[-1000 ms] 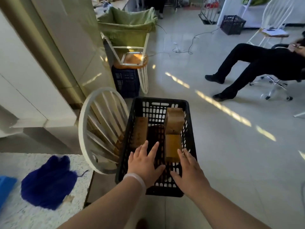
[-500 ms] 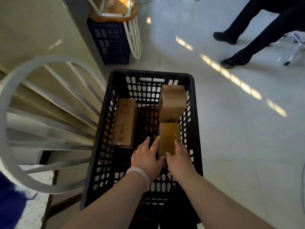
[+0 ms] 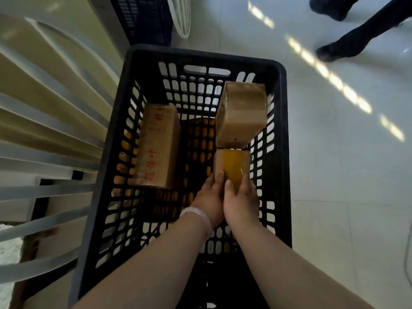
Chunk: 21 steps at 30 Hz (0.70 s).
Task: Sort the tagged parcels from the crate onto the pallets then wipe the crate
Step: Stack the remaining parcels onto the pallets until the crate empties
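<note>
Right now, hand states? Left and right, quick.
Left hand: closed, gripping the yellow-taped parcel at its near left edge.
Right hand: closed, gripping the same parcel, thumb on top.

Head view, steeply down, close above crate (image 3: 283, 152)

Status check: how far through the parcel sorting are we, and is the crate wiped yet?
Nothing looks done yet: three parcels sit in the crate. In hand: the left hand and right hand grip the small yellow parcel by the right wall. Left: the long printed parcel, the taped brown parcel, then wiping the crate.
</note>
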{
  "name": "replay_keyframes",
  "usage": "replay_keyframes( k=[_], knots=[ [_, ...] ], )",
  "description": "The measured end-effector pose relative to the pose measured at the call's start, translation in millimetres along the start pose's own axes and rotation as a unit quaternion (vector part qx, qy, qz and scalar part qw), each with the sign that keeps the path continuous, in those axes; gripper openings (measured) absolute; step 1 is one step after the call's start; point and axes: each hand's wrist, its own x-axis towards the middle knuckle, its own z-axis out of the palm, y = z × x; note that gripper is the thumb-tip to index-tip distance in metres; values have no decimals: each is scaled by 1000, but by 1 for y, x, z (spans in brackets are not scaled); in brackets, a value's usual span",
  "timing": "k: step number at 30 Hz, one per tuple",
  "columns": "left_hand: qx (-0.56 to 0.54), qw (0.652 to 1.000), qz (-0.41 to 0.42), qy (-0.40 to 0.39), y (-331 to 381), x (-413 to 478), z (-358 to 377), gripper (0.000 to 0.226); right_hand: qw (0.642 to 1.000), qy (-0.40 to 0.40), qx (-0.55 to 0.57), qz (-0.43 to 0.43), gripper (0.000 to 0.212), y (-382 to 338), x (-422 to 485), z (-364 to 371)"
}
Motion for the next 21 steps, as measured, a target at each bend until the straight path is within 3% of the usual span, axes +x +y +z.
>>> replay_keyframes(
  k=[5, 10, 13, 16, 21],
  knots=[
    [-82, 995, -46, 46, -8, -10, -6, 88, 995, -26, 95, 25, 59, -10, 0, -5],
    [-23, 991, -43, 124, -12, -35, -29, 93, 977, -115, 180, 20, 28, -18, -27, -9],
    [-8, 987, -57, 152, -6, -55, -43, 97, 968, -131, 214, -9, 30, -27, -52, -18],
    [7, 979, -70, 190, 4, -78, -55, 104, 966, -121, 223, -43, 46, -36, -79, -26],
    [-78, 972, -54, 217, 20, -127, -83, 102, 967, -111, 204, -106, 37, -49, -112, -66]
  ],
)
